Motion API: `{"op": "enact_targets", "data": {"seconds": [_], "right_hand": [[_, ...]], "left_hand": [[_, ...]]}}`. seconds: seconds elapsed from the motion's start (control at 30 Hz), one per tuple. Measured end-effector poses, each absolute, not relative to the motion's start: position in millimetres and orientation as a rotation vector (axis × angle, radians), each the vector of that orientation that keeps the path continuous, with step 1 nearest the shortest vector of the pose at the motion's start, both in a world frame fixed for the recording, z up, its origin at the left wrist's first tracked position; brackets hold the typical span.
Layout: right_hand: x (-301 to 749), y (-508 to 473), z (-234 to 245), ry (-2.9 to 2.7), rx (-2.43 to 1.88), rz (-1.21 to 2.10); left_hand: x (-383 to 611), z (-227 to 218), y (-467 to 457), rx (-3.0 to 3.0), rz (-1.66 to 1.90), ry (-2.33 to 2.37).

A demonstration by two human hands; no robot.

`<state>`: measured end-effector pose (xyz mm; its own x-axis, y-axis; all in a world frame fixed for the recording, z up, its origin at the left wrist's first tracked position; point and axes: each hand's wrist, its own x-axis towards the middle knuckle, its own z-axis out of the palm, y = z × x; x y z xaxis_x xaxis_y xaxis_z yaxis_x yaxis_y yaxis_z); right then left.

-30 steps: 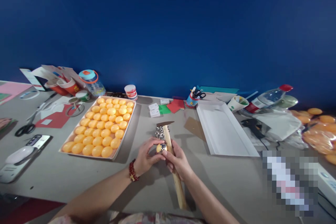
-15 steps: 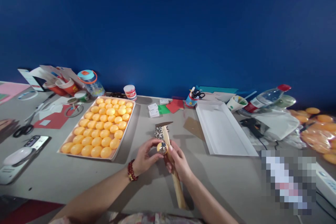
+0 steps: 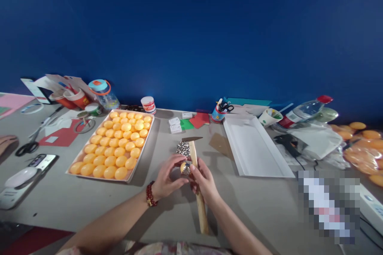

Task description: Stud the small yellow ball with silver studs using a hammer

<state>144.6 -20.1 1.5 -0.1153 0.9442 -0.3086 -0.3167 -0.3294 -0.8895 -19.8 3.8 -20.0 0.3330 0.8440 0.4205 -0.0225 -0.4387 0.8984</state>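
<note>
An orange ping-pong ball [image 3: 182, 167] sits between my hands, with shiny silver metal pieces covering part of its side. My left hand [image 3: 167, 177], a red bead bracelet at its wrist, curls around the ball from the left, thumb a little apart from it. My right hand [image 3: 207, 182] is closed on the wooden handle of a hammer [image 3: 202, 215], and its thumb tip rests at the ball's right side. The hammer's thin dark head points away from me. Just beyond the ball lies a pile of small shiny metal pieces [image 3: 181, 148], partly behind my left fingers.
A shallow box [image 3: 129, 179] full of orange balls stands left, a white tray [image 3: 257, 147] right. White small boxes [image 3: 175, 129], a pen cup [image 3: 218, 114] and a jar [image 3: 148, 105] line the back. Phone [image 3: 44, 164], bottle [image 3: 305, 112] and bagged balls [image 3: 363, 155] lie outward.
The hammer has swung more upright, its head shifting right and slightly toward the back. The ball has turned between my fingers, and my left thumb has moved off it.
</note>
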Motion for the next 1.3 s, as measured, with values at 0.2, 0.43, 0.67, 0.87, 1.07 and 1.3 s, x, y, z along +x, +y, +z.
{"op": "enact_targets", "data": {"seconds": [0.2, 0.43, 0.67, 0.87, 1.07, 1.3], "right_hand": [[144.5, -20.2, 1.1, -0.887, -1.185, 1.553], [148.6, -19.4, 1.5, -1.051, -1.160, 1.563], [148.0, -19.4, 1.2, -1.027, -1.138, 1.574], [148.6, -20.8, 0.4, -1.032, -1.131, 1.552], [148.7, -20.8, -3.8, -1.042, -1.107, 1.614], [149.5, -19.3, -3.5, -1.044, -1.132, 1.619]], "left_hand": [[-22.2, -15.2, 3.7, 1.857, 1.202, 0.741], [-22.5, -19.0, 7.6, 1.779, 1.264, 0.730], [-21.8, -17.5, 5.9, 1.823, 1.242, 0.717], [-21.5, -16.8, 5.9, 1.887, 1.212, 0.667], [-23.2, -18.9, 5.7, 1.880, 1.247, 0.764], [-24.8, -16.8, 6.0, 1.873, 1.223, 0.771]]}}
